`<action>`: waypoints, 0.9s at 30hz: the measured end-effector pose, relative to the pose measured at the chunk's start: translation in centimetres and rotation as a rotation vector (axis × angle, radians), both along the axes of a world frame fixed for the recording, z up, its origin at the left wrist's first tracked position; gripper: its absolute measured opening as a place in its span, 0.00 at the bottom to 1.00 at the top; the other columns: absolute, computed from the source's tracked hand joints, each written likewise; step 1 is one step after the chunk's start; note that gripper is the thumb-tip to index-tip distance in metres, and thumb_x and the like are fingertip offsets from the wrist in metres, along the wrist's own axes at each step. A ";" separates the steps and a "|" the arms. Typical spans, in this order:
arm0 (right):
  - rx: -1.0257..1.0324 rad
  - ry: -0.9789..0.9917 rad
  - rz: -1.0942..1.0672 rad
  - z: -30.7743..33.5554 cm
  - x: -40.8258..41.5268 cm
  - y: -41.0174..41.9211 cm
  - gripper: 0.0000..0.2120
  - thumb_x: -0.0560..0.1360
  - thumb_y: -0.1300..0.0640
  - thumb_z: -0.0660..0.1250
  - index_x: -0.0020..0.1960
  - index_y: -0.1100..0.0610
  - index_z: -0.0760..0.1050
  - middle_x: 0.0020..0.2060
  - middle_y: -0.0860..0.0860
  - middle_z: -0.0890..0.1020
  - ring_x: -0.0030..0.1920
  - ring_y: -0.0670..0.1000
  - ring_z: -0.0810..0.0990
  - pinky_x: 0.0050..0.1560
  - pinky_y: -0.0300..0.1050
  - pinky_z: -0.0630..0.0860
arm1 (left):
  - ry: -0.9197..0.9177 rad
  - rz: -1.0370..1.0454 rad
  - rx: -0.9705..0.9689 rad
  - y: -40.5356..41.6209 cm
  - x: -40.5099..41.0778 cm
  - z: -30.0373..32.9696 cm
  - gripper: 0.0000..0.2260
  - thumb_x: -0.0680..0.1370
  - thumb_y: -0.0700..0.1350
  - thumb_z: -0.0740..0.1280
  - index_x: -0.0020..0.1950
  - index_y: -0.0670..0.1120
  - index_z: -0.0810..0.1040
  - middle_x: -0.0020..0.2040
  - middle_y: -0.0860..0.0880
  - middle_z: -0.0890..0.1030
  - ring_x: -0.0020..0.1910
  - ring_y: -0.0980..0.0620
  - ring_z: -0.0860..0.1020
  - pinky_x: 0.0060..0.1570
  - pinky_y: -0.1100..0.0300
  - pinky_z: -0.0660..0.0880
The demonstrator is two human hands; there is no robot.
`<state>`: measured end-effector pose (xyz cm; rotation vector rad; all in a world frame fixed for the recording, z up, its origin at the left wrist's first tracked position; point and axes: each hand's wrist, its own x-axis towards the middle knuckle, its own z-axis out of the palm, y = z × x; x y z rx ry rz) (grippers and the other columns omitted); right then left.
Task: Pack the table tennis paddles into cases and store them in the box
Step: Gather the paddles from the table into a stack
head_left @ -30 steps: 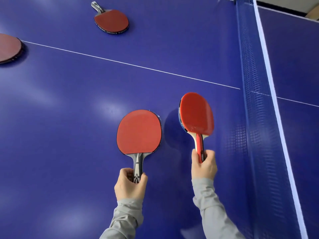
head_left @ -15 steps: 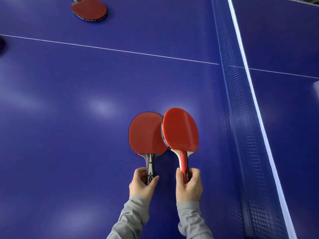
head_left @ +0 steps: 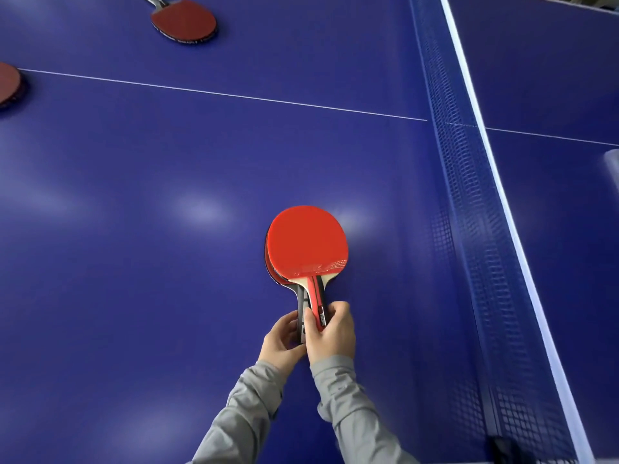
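Observation:
Two red paddles are stacked face on face above the blue table. The top paddle (head_left: 307, 242), with a red-striped handle, covers nearly all of the lower paddle (head_left: 270, 262), whose dark grey handle shows just left of it. My right hand (head_left: 331, 333) grips the red-striped handle. My left hand (head_left: 281, 339) grips the dark grey handle beside it. Both hands touch. No case or box is in view.
Another red paddle (head_left: 184, 21) lies at the far top left of the table (head_left: 134, 246). The edge of one more red paddle (head_left: 8, 83) shows at the left border. The net (head_left: 469, 229) runs along the right side.
My right hand has slid its paddle leftward over the left hand's paddle, from partly overlapping to stacked on top. Both hands have come together.

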<state>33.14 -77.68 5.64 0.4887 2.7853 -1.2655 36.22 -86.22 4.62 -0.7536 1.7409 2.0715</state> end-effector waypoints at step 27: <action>0.022 -0.094 -0.030 -0.2 -0.2 8.4 0.10 0.74 0.52 0.68 0.50 0.59 0.75 0.42 0.50 0.77 0.41 0.48 0.73 0.42 0.41 0.70 | -0.355 0.023 -0.543 4.5 -3.7 0.9 0.19 0.69 0.47 0.71 0.55 0.45 0.68 0.44 0.50 0.75 0.41 0.48 0.73 0.42 0.58 0.69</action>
